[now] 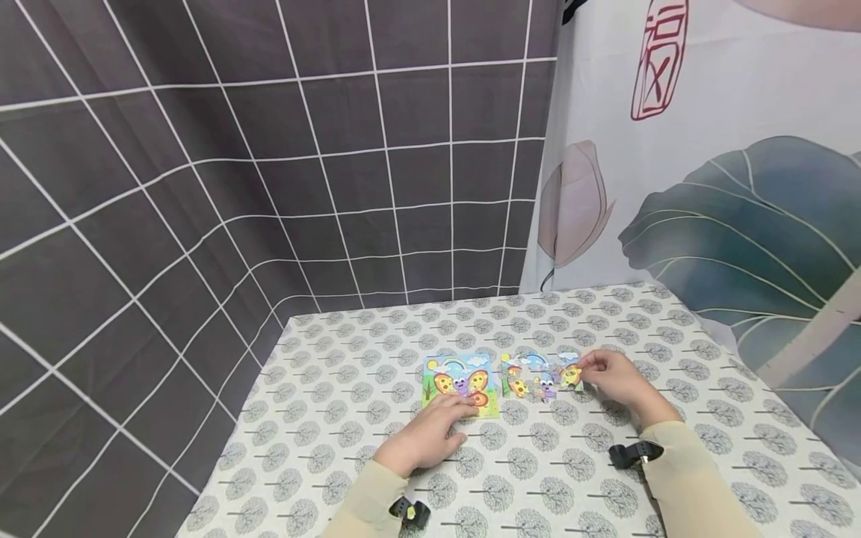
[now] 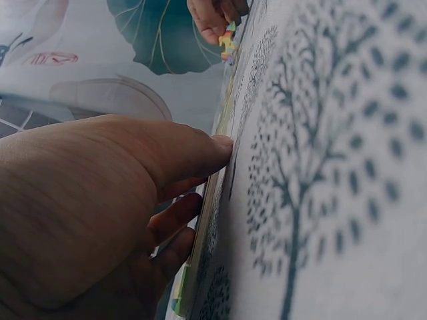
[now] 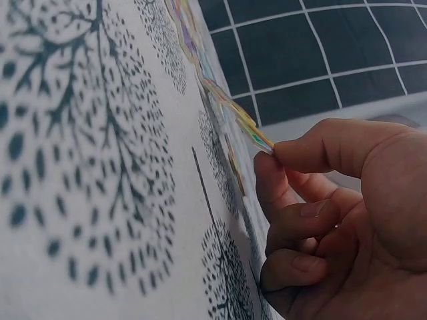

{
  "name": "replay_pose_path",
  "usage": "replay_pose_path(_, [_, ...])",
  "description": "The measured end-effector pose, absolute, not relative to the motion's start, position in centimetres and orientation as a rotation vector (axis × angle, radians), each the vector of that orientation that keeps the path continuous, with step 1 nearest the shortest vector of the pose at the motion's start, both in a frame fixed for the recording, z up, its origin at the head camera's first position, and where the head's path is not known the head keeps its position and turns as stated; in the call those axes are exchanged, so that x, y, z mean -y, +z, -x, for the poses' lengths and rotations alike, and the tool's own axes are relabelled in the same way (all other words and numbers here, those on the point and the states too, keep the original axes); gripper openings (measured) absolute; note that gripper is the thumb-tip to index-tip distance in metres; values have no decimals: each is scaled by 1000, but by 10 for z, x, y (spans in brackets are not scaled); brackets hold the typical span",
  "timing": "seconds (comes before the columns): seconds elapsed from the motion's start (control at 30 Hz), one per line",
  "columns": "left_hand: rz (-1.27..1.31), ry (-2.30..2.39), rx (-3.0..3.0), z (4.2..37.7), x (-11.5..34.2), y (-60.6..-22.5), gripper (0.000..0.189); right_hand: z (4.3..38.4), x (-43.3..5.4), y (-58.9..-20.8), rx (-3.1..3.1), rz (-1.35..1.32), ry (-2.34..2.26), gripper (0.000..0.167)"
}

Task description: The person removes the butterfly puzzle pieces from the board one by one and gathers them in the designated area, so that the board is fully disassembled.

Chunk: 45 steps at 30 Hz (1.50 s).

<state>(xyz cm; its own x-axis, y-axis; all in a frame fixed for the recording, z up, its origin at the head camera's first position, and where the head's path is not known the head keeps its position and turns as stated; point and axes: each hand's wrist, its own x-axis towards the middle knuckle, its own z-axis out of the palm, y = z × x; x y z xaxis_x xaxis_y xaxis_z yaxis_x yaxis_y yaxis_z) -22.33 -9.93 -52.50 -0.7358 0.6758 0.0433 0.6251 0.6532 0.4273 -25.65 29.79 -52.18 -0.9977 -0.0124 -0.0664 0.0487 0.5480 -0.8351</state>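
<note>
On the patterned tablecloth lies a flat puzzle board (image 1: 464,362) with a butterfly and rainbow picture. My left hand (image 1: 430,433) rests across its lower left part with relaxed fingers, hiding that corner. The left wrist view shows the left thumb (image 2: 193,150) by the board's edge. To the right is a second butterfly picture (image 1: 531,366), with pieces lying unevenly and gaps between some. At its right side my right hand (image 1: 615,379) pinches a yellow puzzle piece (image 1: 570,375) between thumb and fingertips. The right wrist view shows that piece (image 3: 250,127) edge-on and tilted.
The table's cloth (image 1: 538,478) has a grey tree print. Behind stands a dark curtain (image 1: 417,179) with white grid lines; a white curtain (image 1: 699,187) with leaf and flower prints hangs on the right. Each wrist wears a black strapped device (image 1: 635,453).
</note>
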Motion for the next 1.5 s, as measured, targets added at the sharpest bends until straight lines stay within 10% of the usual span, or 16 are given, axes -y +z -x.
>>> replay_pose_path(1.5, [-1079,773,-2770,224,102,-528,43,260,-283,-521,-2806,3,-1326,16])
